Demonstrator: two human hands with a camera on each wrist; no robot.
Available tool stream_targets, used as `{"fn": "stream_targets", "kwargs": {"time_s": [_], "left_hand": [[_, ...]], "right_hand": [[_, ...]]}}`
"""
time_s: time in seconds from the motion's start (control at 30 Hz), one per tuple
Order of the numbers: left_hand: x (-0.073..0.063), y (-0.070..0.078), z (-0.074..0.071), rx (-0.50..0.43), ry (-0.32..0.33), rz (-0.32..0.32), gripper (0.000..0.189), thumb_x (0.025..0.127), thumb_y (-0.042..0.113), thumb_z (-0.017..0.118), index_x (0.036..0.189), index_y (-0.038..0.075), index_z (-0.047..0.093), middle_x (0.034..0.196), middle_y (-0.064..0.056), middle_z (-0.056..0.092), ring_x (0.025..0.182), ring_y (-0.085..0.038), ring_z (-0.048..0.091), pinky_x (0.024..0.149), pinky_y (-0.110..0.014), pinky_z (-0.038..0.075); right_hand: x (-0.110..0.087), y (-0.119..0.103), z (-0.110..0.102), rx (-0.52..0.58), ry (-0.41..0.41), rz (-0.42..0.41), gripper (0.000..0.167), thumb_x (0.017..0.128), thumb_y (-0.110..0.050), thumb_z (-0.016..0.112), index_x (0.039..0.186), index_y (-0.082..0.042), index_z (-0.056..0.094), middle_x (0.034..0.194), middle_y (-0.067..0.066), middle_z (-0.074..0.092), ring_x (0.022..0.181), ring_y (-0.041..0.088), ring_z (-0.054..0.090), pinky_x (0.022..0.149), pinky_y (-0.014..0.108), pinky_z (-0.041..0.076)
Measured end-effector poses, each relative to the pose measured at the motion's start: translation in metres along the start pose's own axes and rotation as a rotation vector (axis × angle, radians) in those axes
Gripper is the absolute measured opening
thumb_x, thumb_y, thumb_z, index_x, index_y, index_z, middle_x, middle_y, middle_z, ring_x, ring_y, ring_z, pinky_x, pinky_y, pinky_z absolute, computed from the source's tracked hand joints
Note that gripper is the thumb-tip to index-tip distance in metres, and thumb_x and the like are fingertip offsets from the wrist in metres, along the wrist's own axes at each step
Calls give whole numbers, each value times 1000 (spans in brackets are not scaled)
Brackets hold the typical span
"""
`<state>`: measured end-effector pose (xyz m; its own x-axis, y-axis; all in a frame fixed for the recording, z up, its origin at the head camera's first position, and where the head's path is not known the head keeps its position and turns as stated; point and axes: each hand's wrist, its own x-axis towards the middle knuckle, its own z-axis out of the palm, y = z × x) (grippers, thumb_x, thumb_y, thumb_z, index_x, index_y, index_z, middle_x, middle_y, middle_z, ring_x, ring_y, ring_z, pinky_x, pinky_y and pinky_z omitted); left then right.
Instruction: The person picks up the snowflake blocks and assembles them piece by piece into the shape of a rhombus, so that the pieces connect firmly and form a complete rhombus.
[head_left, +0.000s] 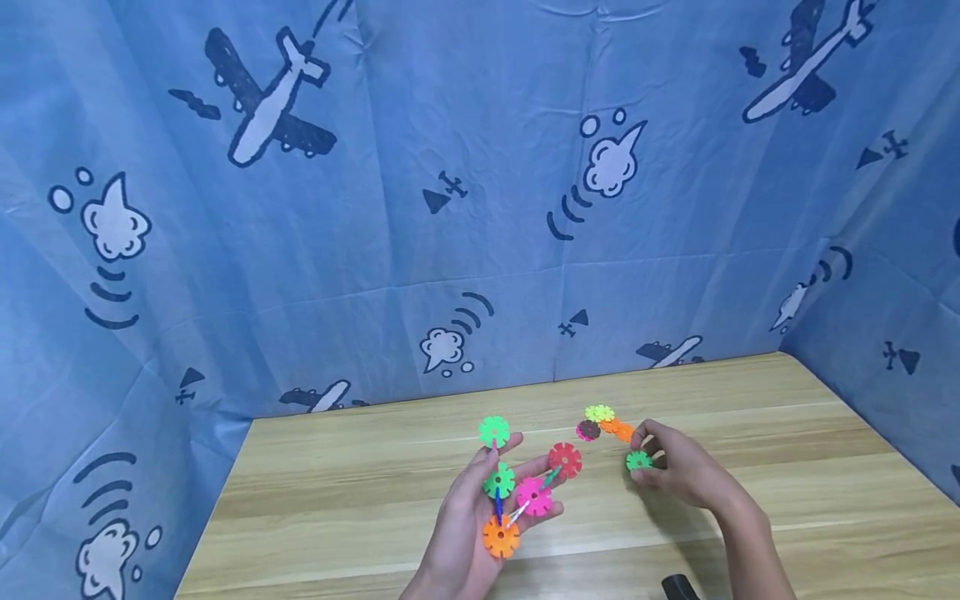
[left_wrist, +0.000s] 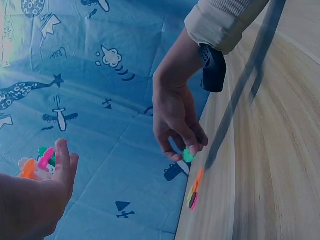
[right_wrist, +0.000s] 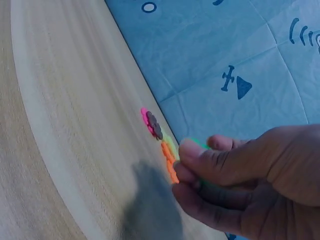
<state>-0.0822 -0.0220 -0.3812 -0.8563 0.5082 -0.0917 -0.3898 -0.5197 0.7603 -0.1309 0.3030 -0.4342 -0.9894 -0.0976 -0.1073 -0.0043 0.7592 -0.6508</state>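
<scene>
My left hand point(head_left: 459, 521), palm up, holds a linked chain of plastic snowflake discs, with its thumb against the upper part. Flat-on in the chain are an orange disc point(head_left: 501, 537), a pink disc point(head_left: 535, 497), a red disc point(head_left: 566, 460) and two green ones; blue, white and green discs stand edge-on between them. To the right, my right hand point(head_left: 686, 468) pinches a loose green snowflake disc point(head_left: 639, 462) between thumb and fingers, above the table. In the right wrist view the fingers point(right_wrist: 215, 160) hide most of that disc.
Beyond the right hand, loose discs lie on the wooden table point(head_left: 337, 492): yellow point(head_left: 599, 413), brown point(head_left: 589, 430) over pink, and orange point(head_left: 617, 429). A blue curtain point(head_left: 510, 225) printed with planes rises behind the table. A black object point(head_left: 678, 587) shows at the bottom edge.
</scene>
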Motion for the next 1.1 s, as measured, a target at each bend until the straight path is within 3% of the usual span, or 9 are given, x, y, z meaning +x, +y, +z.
{"fn": "stream_targets", "kwargs": {"time_s": [0.23,0.47,0.67,0.87,1.1], "left_hand": [[1,-3,0,-5,29,2,65,116,35,38,172,15,12,161,-30,46,142,-38,61,106,-47,61],[1,-5,-1,-7,35,-12,64,116,34,38,171,12,13,158,-30,51,140,-41,62,105,-45,62],[3,-8,-3,1,34,-25,59,116,34,40,164,5,22,151,-28,58,132,-39,68,101,-44,64],[5,-11,-5,35,-22,-36,44,116,32,43,151,5,40,133,-16,71,122,-32,75,90,-37,66],[4,-13,-3,67,-58,-60,43,116,34,48,148,6,46,136,-17,70,116,-30,77,84,-32,66]], "right_hand": [[-1,-5,1,231,-62,-88,34,92,0,81,117,2,58,109,14,66,98,24,70,75,28,61],[-2,-15,-1,424,-70,-156,38,94,-1,80,125,7,60,119,18,63,95,15,73,81,29,66],[-4,-25,-5,503,-55,-183,42,94,-3,80,129,9,59,125,9,65,97,10,75,85,28,66],[-8,-42,-6,522,-12,-232,40,93,-2,81,126,8,62,125,5,67,100,11,76,85,29,66],[-11,-63,1,515,52,-320,33,91,0,82,121,2,69,118,2,72,95,14,78,82,31,67]]}}
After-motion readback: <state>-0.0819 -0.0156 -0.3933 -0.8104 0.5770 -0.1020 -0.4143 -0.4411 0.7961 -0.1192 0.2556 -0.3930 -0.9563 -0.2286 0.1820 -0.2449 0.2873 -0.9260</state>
